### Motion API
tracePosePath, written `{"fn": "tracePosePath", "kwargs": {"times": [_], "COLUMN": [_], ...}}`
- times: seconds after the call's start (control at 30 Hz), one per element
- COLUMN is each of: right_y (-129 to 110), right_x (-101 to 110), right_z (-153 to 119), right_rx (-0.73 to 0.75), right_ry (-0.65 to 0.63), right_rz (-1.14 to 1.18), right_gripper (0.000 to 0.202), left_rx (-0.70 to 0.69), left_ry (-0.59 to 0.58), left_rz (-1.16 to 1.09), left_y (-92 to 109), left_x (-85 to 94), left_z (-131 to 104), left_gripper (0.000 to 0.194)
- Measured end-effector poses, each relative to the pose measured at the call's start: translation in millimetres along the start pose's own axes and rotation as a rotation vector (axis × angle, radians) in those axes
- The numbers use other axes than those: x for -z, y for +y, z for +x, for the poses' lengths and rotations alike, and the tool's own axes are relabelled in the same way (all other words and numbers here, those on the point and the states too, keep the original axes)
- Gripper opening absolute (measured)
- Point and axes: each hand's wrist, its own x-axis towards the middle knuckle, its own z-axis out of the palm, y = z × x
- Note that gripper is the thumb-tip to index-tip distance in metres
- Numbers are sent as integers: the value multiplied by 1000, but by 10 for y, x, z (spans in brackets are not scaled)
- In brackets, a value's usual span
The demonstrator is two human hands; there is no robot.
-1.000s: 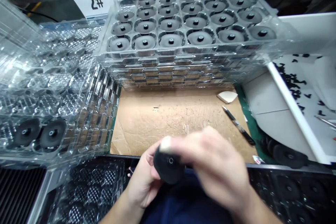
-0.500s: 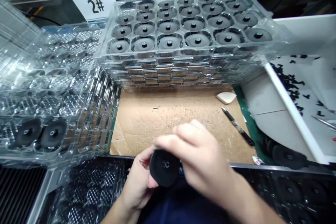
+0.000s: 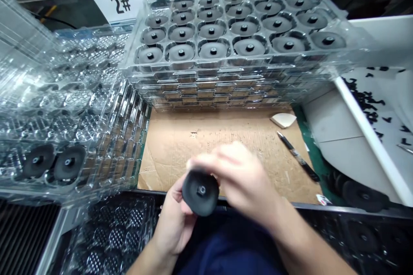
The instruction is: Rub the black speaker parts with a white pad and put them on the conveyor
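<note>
My left hand (image 3: pixel 176 219) is closed around the left side of a round black disc (image 3: pixel 200 193) with a small hub in its centre. The disc is tilted so its hollow face points up at me, just in front of the near edge of the cardboard (image 3: pixel 193 150). Blurred by motion, my right hand (image 3: pixel 240 176) has its fingers curled at the disc's upper rim. Its thumb is hidden, and I cannot make out anything else between its fingers.
Behind the cardboard stands a stack of clear trays (image 3: pixel 209 71) filled with black discs. More clear trays (image 3: pixel 97 137) stand at left, two discs in the front one. A pen (image 3: pixel 298 157) and a beige wedge (image 3: pixel 284 119) lie at right, beside a white bin (image 3: pixel 371 137) with small black parts.
The disc has shifted slightly up and left, and its face has tilted more toward me. My right hand has moved slightly left at its rim. The camera view has shifted a little.
</note>
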Motion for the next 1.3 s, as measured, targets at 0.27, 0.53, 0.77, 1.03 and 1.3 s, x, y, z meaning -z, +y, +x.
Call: {"fn": "tracePosePath", "kwargs": {"times": [0.27,0.53,0.77,1.03,1.3], "right_y": [521,-46,-308,-326,-327], "right_x": [-394,-91,-44,46,396], "right_z": [-701,-261,-92,-158,-350], "right_rx": [-423,-386,-137,-3,-212], "right_ry": [-120,184,-135,-13,-117], "right_rz": [42,116,161,116,-21], "right_gripper": [22,22,22,25,23], "left_rx": [-4,-3,58,160,162], "left_ry": [27,2,-10,-128,-210], "left_rz": [-192,-167,-151,-127,-143], "left_y": [35,22,2,45,83], "left_x": [66,-21,15,-139,-172], "left_z": [40,37,50,-92,-68], "left_gripper": [63,60,42,52,56]}}
